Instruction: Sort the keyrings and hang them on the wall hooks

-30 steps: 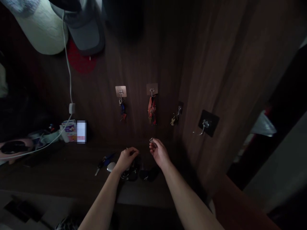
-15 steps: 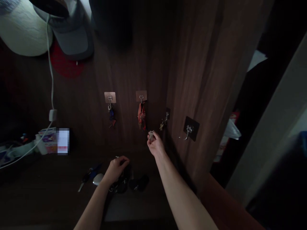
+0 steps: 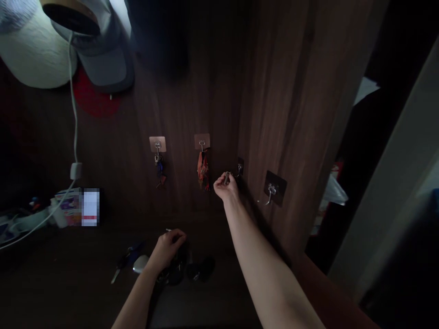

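Wooden wall point(image 3: 274, 114), right hand point(image 3: 225, 187) raised, pinching key point(image 3: 227, 178)

- The small metal piece point(image 3: 227, 178) in the right hand point(image 3: 226, 188) was mostly covered by the fingers and too small to identify.
- The left hand point(image 3: 168, 249) hid whatever lay beneath it; only a thin pale tip point(image 3: 168, 230) showed.
- The dark key fobs point(image 3: 176, 274) below that hand were partly covered and sank into shadow.
- A pixelated patch point(image 3: 91, 208) blurred part of the printed box point(image 3: 70, 210).
- The top edge cut off the grey cap point(image 3: 106, 68).
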Action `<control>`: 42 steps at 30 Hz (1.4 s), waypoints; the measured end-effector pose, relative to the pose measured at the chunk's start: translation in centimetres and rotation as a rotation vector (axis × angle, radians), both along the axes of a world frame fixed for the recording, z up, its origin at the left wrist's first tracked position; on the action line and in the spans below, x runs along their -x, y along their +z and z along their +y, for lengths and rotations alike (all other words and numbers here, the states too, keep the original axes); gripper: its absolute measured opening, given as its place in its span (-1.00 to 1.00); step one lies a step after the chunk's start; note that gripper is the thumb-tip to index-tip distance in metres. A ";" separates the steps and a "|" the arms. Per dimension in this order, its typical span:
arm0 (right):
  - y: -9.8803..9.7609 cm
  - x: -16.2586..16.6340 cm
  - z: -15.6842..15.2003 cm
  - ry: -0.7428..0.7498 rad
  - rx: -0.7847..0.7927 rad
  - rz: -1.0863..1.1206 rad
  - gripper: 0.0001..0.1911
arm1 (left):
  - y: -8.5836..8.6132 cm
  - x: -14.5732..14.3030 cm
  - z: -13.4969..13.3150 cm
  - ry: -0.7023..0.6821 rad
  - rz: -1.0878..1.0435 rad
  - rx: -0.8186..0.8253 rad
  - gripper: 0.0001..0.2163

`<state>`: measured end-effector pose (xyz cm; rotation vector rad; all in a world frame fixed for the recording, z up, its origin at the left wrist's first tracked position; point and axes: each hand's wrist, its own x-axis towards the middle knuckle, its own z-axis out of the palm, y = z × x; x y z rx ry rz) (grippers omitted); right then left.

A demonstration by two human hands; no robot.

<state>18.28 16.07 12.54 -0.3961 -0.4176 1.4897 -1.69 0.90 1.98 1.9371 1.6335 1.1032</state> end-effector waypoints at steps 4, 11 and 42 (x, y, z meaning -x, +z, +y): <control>-0.2 -0.4 0.0 -0.018 -0.031 0.023 -0.72 | -0.2 0.1 0.1 0.007 -0.008 -0.004 -0.79; -1.3 -0.7 -0.8 -0.038 -0.106 0.025 -0.77 | -0.1 0.0 0.0 0.002 -0.017 0.005 -0.77; -12.2 0.7 -6.6 0.075 0.120 -0.028 -0.92 | -0.4 0.9 0.4 0.260 -0.212 -0.109 -0.78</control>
